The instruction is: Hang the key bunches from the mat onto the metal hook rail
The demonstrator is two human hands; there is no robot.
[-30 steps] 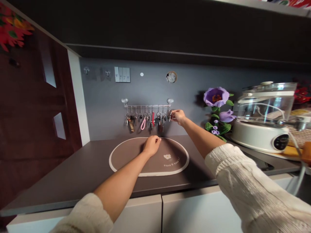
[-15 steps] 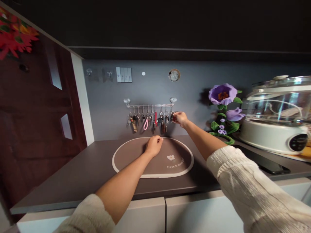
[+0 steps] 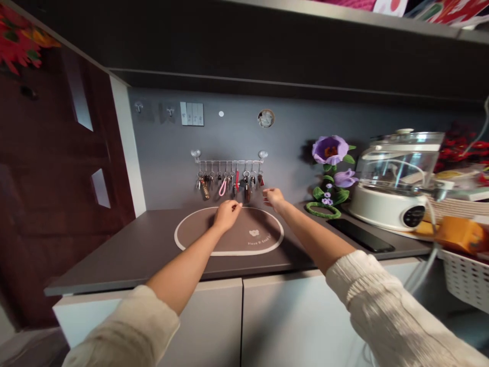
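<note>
My right hand (image 3: 273,199) is just below and right of the last key bunch (image 3: 261,180), its fingers partly stretched out and apart from the keys, holding nothing I can see. That bunch, with a reddish tag, hangs from the right end of a clear hook rail (image 3: 229,161) on the grey wall. Several other key bunches hang along the rail, among them a pink loop strap (image 3: 222,187) and a red strap (image 3: 237,179). My left hand (image 3: 226,216) is closed above the brown oval mat (image 3: 202,237); the inside of its fingers is hidden.
Purple artificial flowers (image 3: 330,149), a black phone (image 3: 362,235) and a white appliance with a clear top (image 3: 385,204) stand or lie on the right of the counter. A white basket (image 3: 466,280) is at far right. A dark shelf (image 3: 244,46) overhangs the counter.
My right hand has let go of the rightmost key bunch and drawn down and away from it. My left hand stays closed over the mat. The view has turned to the right.
</note>
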